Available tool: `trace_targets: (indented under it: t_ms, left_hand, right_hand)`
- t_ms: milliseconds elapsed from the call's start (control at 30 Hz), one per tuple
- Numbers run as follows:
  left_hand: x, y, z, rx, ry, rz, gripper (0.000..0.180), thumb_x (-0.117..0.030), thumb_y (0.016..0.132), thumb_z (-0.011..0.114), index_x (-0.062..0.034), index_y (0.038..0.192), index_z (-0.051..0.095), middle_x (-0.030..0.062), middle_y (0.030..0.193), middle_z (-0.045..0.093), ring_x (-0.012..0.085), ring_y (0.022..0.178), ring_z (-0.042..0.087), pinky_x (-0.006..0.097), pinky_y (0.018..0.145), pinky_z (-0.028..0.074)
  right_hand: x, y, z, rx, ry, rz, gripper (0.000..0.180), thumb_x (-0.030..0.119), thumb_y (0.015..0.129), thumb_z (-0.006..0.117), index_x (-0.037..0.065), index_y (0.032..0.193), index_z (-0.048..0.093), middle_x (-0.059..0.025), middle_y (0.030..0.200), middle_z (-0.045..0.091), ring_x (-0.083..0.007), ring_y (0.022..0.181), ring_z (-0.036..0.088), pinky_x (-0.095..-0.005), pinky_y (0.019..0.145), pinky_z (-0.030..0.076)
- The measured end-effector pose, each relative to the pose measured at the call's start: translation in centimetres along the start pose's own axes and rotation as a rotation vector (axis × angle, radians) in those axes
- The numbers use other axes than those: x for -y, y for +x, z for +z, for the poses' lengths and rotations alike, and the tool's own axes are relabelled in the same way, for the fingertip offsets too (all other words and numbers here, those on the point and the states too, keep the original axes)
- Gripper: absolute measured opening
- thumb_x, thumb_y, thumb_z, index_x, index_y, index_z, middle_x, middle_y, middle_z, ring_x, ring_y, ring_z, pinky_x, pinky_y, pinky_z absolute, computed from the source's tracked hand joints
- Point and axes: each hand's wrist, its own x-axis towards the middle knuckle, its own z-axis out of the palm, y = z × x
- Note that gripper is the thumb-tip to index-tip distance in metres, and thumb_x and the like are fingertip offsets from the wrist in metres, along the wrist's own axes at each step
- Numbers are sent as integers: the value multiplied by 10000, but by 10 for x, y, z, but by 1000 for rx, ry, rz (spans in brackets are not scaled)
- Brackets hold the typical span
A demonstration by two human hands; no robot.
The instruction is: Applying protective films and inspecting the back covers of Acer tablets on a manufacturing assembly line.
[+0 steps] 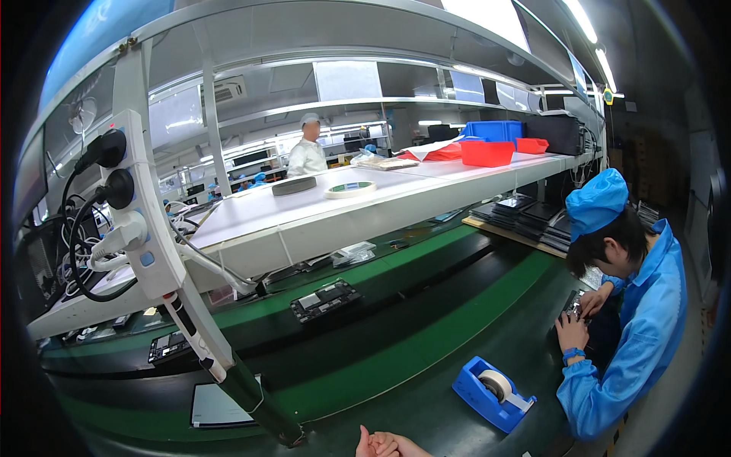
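At the lower edge, partly cut off, my right hand (394, 444) is closed with its fingers curled in. Whatever they may hold is hidden. Against it, my left hand (365, 442) shows only a small part with one raised digit; the rest lies below the picture. Nearest to the hands, on the dark green bench (358, 415), stands a blue tape dispenser (487, 396) with a roll of pale tape. Further left lies a flat silver-grey panel with dark edges (221, 405), partly behind a green post (263, 407).
To the right, a co-worker in blue cap and smock (640, 305) handles a dark board. Circuit-board assemblies (325, 300) lie on the green-and-black line. A shelf (426, 179) above holds tape rolls (350, 190) and red bins (487, 154). A power strip (145, 206) hangs left.
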Motion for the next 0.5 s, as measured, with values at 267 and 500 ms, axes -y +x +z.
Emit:
trace_targets:
  t_ms: [267, 500]
  left_hand:
    - [0, -1, 3, -59, 22, -32, 344, -257, 954, 429, -57, 678, 474, -18, 509, 304, 74, 397, 263, 182, 338, 223]
    - [3, 0, 6, -129, 79, -9, 320, -254, 941, 454, -74, 678, 474, -24, 491, 291, 70, 384, 256, 184, 332, 221]
  right_hand:
    - [0, -3, 1, 22, -6, 12, 248, 169, 929, 403, 141, 720, 532, 22, 639, 558, -92, 543, 531, -202, 454, 411]
    - [0, -3, -2, 10, 9, -5, 247, 193, 939, 405, 139, 738, 537, 23, 660, 568, -87, 554, 536, -194, 460, 415]
